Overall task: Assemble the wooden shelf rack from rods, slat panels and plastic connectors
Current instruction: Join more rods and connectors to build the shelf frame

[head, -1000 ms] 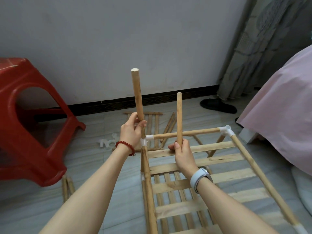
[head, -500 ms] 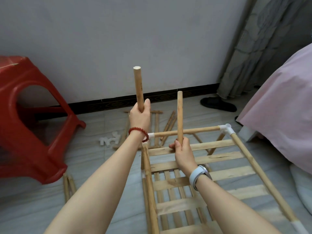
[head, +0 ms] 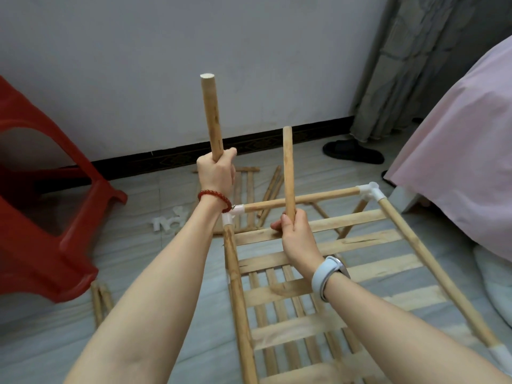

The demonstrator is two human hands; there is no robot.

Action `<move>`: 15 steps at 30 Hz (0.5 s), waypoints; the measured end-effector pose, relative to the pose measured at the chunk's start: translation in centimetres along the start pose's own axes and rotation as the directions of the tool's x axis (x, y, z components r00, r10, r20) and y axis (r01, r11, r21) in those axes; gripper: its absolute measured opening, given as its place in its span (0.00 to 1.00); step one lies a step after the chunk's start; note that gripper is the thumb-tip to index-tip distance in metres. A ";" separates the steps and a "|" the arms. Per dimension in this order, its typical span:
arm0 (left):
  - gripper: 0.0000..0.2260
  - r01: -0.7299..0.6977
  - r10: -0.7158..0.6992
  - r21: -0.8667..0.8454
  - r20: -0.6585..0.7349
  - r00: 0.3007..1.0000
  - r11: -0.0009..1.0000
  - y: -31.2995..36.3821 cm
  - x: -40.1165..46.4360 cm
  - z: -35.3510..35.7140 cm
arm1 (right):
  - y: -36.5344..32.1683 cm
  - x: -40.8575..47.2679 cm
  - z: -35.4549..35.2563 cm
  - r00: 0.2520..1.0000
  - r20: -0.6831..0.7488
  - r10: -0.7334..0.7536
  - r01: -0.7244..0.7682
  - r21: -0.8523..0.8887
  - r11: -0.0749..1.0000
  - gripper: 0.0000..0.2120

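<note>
Left hand grips upright rod; right hand grips second rod.

Bare floor tiles lie open between the red stool at left and the rack frame; loose white connectors, perhaps three, clutter its far end.

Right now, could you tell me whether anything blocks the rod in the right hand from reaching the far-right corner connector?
Nothing visible does. The right hand holds its rod upright; the connector lies uncovered.
</note>
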State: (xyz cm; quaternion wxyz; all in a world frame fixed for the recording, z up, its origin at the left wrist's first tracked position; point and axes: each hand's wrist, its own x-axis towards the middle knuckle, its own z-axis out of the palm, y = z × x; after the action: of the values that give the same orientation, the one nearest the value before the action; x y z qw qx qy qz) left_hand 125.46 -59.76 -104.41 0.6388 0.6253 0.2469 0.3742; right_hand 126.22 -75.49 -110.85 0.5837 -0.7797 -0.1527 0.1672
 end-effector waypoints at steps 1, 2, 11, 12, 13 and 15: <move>0.22 0.012 -0.012 -0.013 0.025 1.000 1.000 0.1 -0.1 -0.3 | 0.0 -0.1 0.0 1.000 0.002 -0.001 0.001 -0.002 1.000 0.05; 0.25 0.025 -0.025 -0.014 0.045 0.999 1.000 0.2 -0.2 -0.5 | 0.0 -0.2 0.0 1.000 0.004 -0.001 0.001 -0.008 1.000 0.05; 0.08 0.172 -0.208 0.257 0.123 0.970 0.951 2.5 -1.8 -1.7 | -1.6 -0.4 -0.7 0.992 0.080 0.101 -0.102 0.014 0.995 0.04; 0.09 0.173 -0.225 0.331 0.126 0.966 0.928 2.3 -2.6 -2.0 | -1.8 -0.3 -0.9 0.987 0.105 0.120 -0.125 0.049 0.991 0.04; 0.15 0.156 -0.210 0.426 0.083 0.974 0.891 2.1 -3.6 -2.5 | -2.1 -0.3 -1.3 0.982 0.131 0.138 -0.151 0.101 0.983 0.04; 0.22 0.086 -0.043 0.609 -0.085 0.995 0.788 1.8 -5.9 -3.0 | -2.5 -0.1 -2.5 0.972 0.159 0.172 -0.202 0.204 0.958 0.05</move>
State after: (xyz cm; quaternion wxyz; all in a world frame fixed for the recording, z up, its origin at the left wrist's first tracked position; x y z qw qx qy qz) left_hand 119.26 -62.70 -103.85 0.4058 0.7768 0.3970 0.2726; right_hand 127.11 -77.02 -107.78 0.6353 -0.7082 -0.0993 0.2915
